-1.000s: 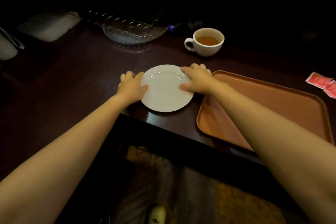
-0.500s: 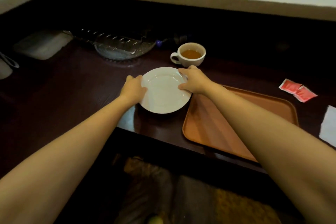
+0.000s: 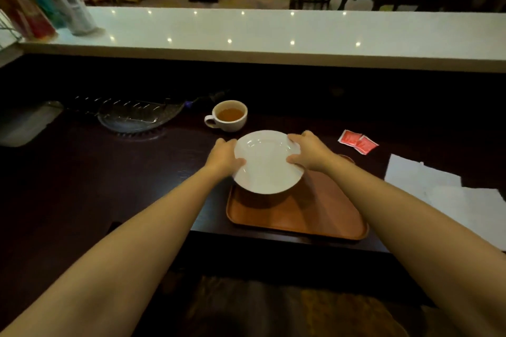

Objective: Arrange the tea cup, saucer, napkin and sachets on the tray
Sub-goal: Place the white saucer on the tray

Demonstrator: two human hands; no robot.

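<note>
A white saucer (image 3: 267,163) is held in the air over the far left part of the brown tray (image 3: 301,216), casting a shadow on it. My left hand (image 3: 223,156) grips its left rim and my right hand (image 3: 308,152) grips its right rim. A white tea cup (image 3: 228,115) full of tea stands on the dark counter beyond the saucer. Two red sachets (image 3: 357,142) lie to the right of my right hand. A white napkin (image 3: 427,180) lies at the right, beside the tray.
A glass dish with a metal rack (image 3: 137,116) sits at the back left, and a pale flat container (image 3: 26,123) lies at the far left. A raised white ledge (image 3: 273,35) runs behind the counter. The counter's near edge is just below the tray.
Both hands have lifted the saucer off the counter and carried it to the right, over the tray. The camera has tilted up, showing the ledge and the room beyond.
</note>
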